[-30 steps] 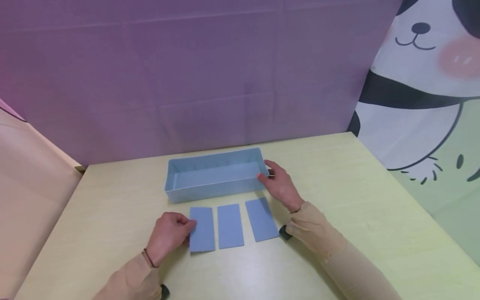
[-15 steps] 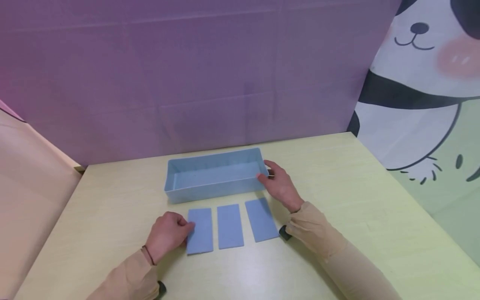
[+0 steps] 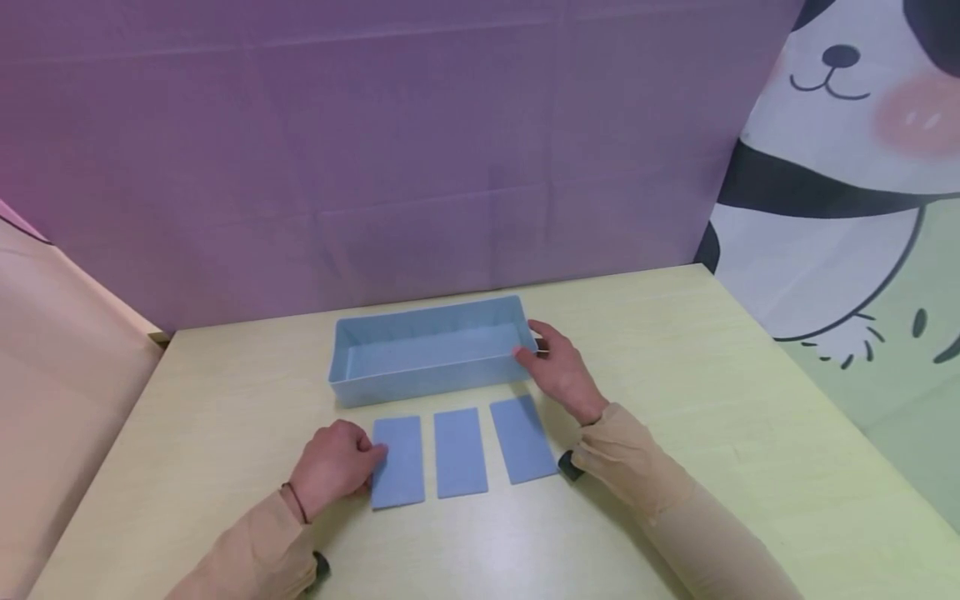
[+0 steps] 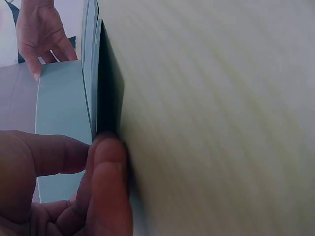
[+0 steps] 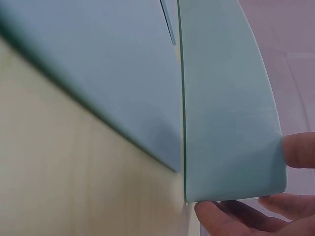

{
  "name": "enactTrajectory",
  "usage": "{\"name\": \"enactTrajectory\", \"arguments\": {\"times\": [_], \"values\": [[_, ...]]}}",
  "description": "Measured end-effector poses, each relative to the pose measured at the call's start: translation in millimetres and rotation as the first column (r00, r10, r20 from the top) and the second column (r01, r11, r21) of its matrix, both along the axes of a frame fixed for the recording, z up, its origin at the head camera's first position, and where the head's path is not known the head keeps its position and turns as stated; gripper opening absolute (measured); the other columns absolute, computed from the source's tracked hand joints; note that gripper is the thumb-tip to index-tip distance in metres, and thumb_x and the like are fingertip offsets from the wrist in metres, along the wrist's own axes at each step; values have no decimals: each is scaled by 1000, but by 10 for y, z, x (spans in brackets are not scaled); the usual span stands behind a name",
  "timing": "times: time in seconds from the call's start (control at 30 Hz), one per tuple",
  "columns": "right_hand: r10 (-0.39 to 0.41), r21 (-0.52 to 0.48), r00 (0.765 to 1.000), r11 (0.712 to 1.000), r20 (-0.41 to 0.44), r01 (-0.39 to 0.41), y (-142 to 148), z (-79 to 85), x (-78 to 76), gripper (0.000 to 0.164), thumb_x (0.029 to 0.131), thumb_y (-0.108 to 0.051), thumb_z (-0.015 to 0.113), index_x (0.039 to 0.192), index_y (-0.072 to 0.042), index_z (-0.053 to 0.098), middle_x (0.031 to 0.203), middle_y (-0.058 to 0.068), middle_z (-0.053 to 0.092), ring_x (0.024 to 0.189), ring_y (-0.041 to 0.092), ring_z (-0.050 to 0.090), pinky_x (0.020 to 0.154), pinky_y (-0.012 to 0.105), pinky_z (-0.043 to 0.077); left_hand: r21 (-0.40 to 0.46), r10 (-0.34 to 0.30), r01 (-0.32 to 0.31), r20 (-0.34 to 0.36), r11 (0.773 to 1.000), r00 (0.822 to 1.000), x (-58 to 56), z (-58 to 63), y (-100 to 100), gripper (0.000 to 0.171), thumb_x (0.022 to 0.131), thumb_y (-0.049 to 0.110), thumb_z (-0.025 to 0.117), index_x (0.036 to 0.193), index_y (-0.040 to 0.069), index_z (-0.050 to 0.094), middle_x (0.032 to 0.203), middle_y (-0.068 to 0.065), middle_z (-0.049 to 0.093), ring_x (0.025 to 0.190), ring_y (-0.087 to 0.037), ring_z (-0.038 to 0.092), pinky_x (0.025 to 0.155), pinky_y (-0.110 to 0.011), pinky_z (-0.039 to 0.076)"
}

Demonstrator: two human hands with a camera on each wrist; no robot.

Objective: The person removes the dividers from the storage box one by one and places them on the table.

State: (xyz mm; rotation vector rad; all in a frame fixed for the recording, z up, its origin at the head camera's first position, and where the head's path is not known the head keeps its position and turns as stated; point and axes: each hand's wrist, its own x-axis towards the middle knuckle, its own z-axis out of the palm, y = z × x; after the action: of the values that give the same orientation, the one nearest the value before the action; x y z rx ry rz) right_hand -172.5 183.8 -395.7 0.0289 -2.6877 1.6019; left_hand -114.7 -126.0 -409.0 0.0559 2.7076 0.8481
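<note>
A long, light blue open-topped box (image 3: pixel 431 387) stands toward the back of the table. My right hand (image 3: pixel 564 372) grips its right end; in the right wrist view the thumb is at the rim and fingers (image 5: pixel 221 219) are against the end. Three flat blue rectangular panels lie in a row before the box: a left panel (image 3: pixel 398 463), a middle panel (image 3: pixel 461 453) and a right panel (image 3: pixel 523 439). My left hand (image 3: pixel 333 468) pinches the left panel's outer edge. In the left wrist view, thumb and fingers (image 4: pixel 109 172) meet at that edge, with dark shadow underneath.
The pale wooden table (image 3: pixel 675 367) extends to both sides. A purple cloth (image 3: pixel 420 158) hangs along its back edge. A printed panda backdrop (image 3: pixel 832 250) is on the right, and a pale pinkish sheet (image 3: pixel 60 358) is on the left.
The left panel has shifted slightly left, away from the middle panel, together with my left hand. The box, the other two panels and my right hand look unmoved.
</note>
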Motion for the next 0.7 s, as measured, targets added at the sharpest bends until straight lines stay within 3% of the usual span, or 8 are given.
{"name": "enactTrajectory", "arguments": {"times": [0.37, 0.7], "values": [[-4, 11, 1000, 1000, 1, 4, 3, -9, -4, 57, 88, -32, 55, 136, -12, 32, 125, 24, 47, 106, 28, 48, 86, 47, 45, -18, -14, 15, 44, 1000, 999, 1, 28, 25, 27, 84, 24, 58, 61, 9, 55, 51, -2, 57, 46, -16, 52, 46, -29, 45], [-1, 1, 1000, 1000, -1, 1, 5, -5, 2, 57, 88, -31, 55, 136, -12, 32, 125, 24, 46, 106, 28, 48, 86, 47, 45, -21, -19, 20, 21, 1000, 1000, 16, 23, 10, 26, 83, 21, 57, 59, 10, 54, 50, -2, 56, 44, -16, 51, 46, -29, 44]]}}
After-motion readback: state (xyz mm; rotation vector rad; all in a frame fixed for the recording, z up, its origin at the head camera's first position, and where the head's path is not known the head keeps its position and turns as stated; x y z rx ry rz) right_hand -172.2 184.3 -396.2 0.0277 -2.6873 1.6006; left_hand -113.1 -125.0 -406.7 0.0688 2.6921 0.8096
